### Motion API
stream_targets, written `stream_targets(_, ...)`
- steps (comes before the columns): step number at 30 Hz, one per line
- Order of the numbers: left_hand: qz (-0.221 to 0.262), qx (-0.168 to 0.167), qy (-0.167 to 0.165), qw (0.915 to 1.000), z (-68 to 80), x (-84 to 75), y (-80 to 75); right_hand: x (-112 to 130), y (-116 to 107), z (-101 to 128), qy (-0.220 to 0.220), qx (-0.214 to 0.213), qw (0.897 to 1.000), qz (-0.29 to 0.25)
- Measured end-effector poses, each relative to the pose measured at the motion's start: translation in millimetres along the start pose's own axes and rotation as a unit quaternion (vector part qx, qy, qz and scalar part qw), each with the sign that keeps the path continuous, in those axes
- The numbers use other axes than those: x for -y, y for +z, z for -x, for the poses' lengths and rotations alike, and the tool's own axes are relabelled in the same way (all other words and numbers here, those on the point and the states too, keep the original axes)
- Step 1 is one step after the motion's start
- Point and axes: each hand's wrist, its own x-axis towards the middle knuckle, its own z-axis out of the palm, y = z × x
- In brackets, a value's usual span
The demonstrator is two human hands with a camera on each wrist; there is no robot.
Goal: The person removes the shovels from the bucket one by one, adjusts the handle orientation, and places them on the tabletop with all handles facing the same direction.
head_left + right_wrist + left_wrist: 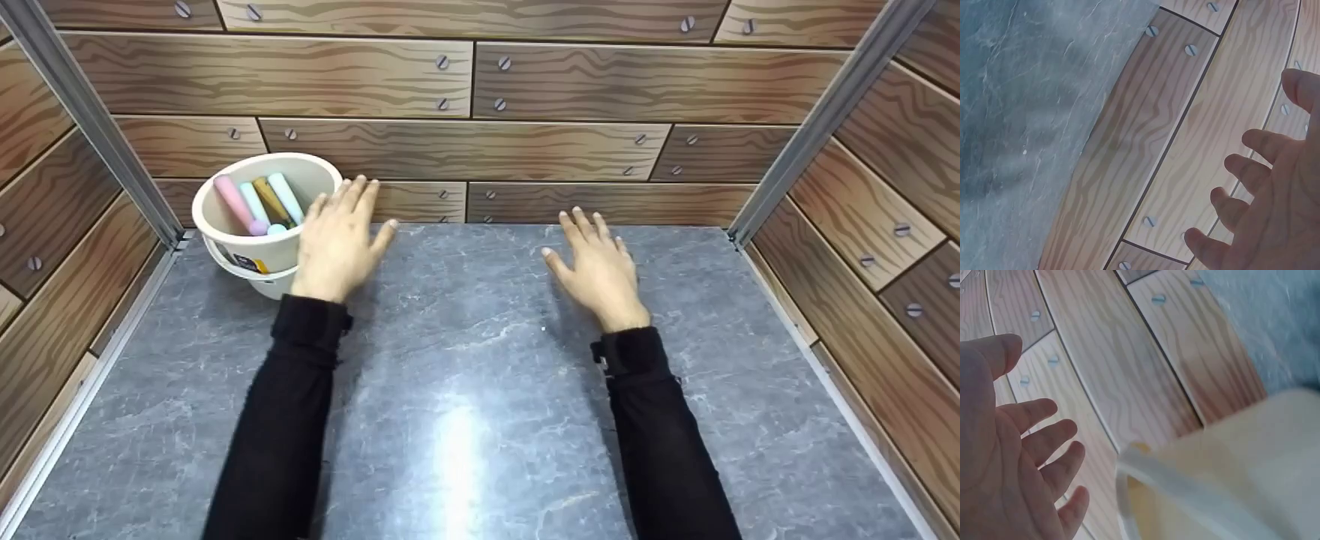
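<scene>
A cream bucket [281, 255] stands at the back left, holding a pink stick [234, 201], two pale blue sticks, a brown stick [271, 202] and small round ends in purple and blue. Beside its right rim, my left hand [335, 244] is held palm down with fingers extended, overlapping the bucket in the head view. The left wrist view shows that hand [1022, 444] with nothing in it, close to the bucket's blurred rim [1196, 495]. Over the right half of the table, my right hand [598, 277] spreads its fingers, also holding nothing.
The grey marbled table [480, 352] is enclosed by wood-patterned walls [465, 79] at the back and both sides. Metal posts [817, 112] rise at the two back corners. A bright light reflection lies along the table's front middle.
</scene>
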Motion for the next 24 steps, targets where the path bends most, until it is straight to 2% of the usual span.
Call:
stream_targets(7, -0.021, 0.002, 0.007, 0.9998, -1.0, 24.9, -31.2, 8.2, 0.2, 4.3, -0.019, -0.005, 1.0, 0.006)
stream_targets(14, -0.033, 0.014, -0.006, 0.9993, 0.3, 52.5, -49.8, 12.3, -1.3, 14.9, -0.053, -0.016, 0.998, 0.019)
stream_targets(20, -0.072, 0.064, -0.018, 0.9952, -1.0, 70.6, -64.7, 16.2, -2.9, 27.1, -0.077, -0.004, 0.997, 0.028)
stream_targets(24, -0.081, 0.094, -0.027, 0.9919, -3.2, 78.8, -73.6, 19.4, -3.6, 31.6, -0.09, 0.002, 0.995, 0.034)
